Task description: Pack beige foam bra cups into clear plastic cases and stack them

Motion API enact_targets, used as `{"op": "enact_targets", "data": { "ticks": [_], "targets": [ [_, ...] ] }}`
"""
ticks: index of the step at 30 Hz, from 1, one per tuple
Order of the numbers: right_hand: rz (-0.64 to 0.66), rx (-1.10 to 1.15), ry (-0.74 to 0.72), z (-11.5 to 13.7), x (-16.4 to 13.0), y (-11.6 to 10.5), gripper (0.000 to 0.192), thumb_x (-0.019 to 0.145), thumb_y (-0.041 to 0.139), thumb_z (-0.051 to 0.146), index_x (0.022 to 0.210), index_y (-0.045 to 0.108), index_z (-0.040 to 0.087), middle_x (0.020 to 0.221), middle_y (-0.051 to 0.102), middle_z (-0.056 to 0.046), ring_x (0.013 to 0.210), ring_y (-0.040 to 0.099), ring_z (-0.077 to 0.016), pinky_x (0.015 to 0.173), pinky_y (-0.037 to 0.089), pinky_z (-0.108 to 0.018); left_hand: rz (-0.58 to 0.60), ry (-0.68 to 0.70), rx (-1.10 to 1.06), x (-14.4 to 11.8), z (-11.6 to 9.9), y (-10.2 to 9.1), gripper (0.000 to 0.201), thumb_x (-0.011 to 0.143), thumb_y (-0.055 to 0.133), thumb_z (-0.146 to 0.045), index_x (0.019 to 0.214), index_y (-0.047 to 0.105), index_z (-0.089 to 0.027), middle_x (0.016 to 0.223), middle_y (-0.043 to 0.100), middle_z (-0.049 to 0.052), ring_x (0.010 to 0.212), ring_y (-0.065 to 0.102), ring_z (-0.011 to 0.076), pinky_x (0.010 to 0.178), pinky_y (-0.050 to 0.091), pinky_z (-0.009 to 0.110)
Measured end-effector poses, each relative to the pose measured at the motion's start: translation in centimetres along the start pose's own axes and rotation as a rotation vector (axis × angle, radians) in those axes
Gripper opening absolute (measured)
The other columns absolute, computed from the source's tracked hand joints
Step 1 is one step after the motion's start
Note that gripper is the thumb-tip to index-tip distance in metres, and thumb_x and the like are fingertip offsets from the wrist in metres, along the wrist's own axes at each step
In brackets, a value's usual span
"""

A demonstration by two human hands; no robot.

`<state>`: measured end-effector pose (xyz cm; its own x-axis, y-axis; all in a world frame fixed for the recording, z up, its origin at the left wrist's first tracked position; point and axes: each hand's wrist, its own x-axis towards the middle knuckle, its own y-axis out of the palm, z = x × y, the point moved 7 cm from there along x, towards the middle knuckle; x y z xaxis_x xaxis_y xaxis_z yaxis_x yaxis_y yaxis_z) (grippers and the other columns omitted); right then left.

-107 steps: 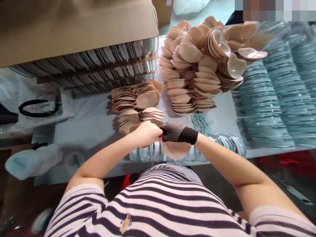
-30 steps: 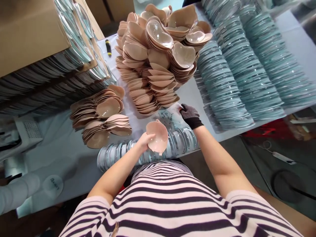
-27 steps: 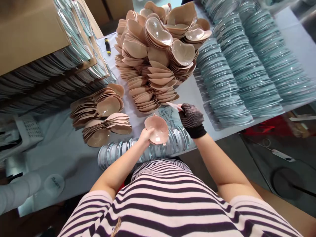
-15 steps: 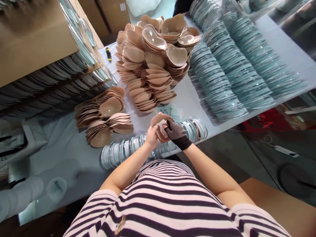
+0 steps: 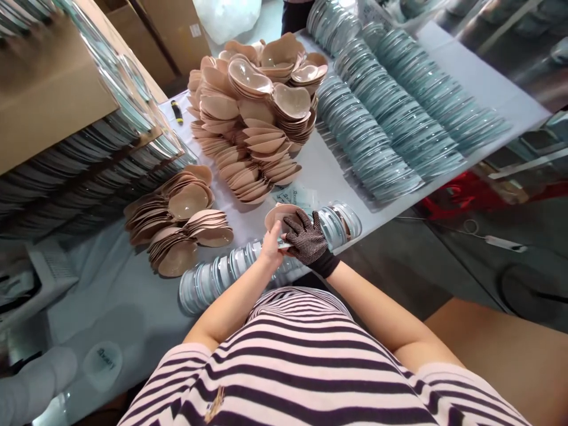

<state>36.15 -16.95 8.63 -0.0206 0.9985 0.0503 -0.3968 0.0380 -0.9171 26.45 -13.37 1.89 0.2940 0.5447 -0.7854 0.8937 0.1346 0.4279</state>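
My bare left hand (image 5: pixel 271 244) grips the edge of a beige bra cup (image 5: pixel 274 218) in front of my body. Over the same cup lies my right hand (image 5: pixel 306 238), in a black dotted glove, its fingers spread and pressed against the surface. A sliver of something white shows between the two hands; most of it is hidden. Just under and beside them runs a row of clear plastic shells (image 5: pixel 222 275) along the table's near edge. Printed clear film (image 5: pixel 295 195) lies just beyond the cup.
A big heap of beige cups (image 5: pixel 257 112) stands ahead, with smaller stacks (image 5: pixel 177 222) at left. Long rows of clear shells (image 5: pixel 368 136) fill the right side. A cardboard box (image 5: pixel 48 100) rises at left, near a small black-and-yellow tool (image 5: pixel 176 111).
My gloved right hand has gone from pinching a crumpled white piece to lying spread over the cup. The left hand still grips the cup. The whole view has shifted slightly.
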Motion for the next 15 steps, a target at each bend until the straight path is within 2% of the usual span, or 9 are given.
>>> {"op": "enact_targets", "data": {
  "ticks": [3,5,7,9,12,14,15],
  "targets": [
    [-0.025,0.072,0.082,-1.2,-0.1,-0.8,0.035,0.095,0.056,0.046,0.12,0.071,0.026,0.152,0.052,-0.009,0.146,0.032,-0.0377,0.118,0.018,-0.063,0.044,0.09,0.081,0.0,-0.3,0.1,0.048,0.063,0.089,-0.022,0.106,0.069,-0.016,0.08,0.074,0.003,0.07,0.072,0.0171,0.07,0.059,0.028],
    [-0.079,0.107,0.163,-2.5,0.2,-1.7,0.041,0.094,0.058,0.039,0.129,0.066,0.02,0.146,0.057,-0.013,0.136,0.045,-0.0335,0.115,0.03,-0.054,0.07,0.13,0.092,0.1,-0.3,0.1,0.047,0.062,0.088,-0.02,0.105,0.07,-0.015,0.09,0.077,0.007,0.08,0.074,0.0212,0.077,0.06,0.033],
    [-0.062,0.096,0.245,-3.5,0.6,-2.0,0.05,0.086,0.066,0.036,0.13,0.063,0.013,0.138,0.061,-0.018,0.126,0.053,-0.033,0.109,0.038,-0.047,0.073,0.148,0.107,0.2,-0.2,0.1,0.05,0.064,0.087,-0.023,0.11,0.069,-0.016,0.101,0.078,0.009,0.089,0.075,0.0243,0.082,0.06,0.037],
    [0.024,0.05,0.325,-4.2,1.1,-1.8,0.047,0.08,0.071,0.032,0.122,0.066,0.012,0.129,0.065,-0.019,0.117,0.059,-0.0332,0.102,0.043,-0.044,0.04,0.134,0.137,0.3,0.2,-0.3,0.05,0.067,0.087,-0.026,0.113,0.069,-0.017,0.102,0.078,0.01,0.091,0.075,0.0256,0.082,0.061,0.038],
    [0.198,-0.021,0.44,-5.0,1.3,-1.2,0.036,0.08,0.068,0.028,0.114,0.069,0.014,0.111,0.072,-0.016,0.103,0.066,-0.0321,0.091,0.047,-0.04,-0.051,0.092,0.172,0.4,0.9,-1.3,0.048,0.069,0.086,-0.03,0.112,0.068,-0.016,0.098,0.077,0.011,0.088,0.075,0.0274,0.079,0.061,0.041],
    [0.29,-0.032,0.462,-5.4,1.2,-1.1,0.027,0.082,0.065,0.027,0.106,0.071,0.015,0.102,0.074,-0.015,0.094,0.068,-0.0308,0.083,0.048,-0.038,-0.09,0.092,0.16,0.5,1.2,-1.9,0.049,0.07,0.086,-0.032,0.113,0.067,-0.016,0.098,0.077,0.012,0.088,0.075,0.0283,0.078,0.061,0.042],
    [0.283,-0.022,0.454,-5.6,1.3,-1.5,0.023,0.084,0.062,0.027,0.102,0.072,0.016,0.101,0.074,-0.015,0.091,0.068,-0.0297,0.081,0.048,-0.037,-0.098,0.111,0.14,0.6,1.2,-2.1,0.05,0.07,0.086,-0.032,0.113,0.067,-0.015,0.1,0.076,0.012,0.089,0.075,0.0282,0.079,0.061,0.042]
  ]
}}
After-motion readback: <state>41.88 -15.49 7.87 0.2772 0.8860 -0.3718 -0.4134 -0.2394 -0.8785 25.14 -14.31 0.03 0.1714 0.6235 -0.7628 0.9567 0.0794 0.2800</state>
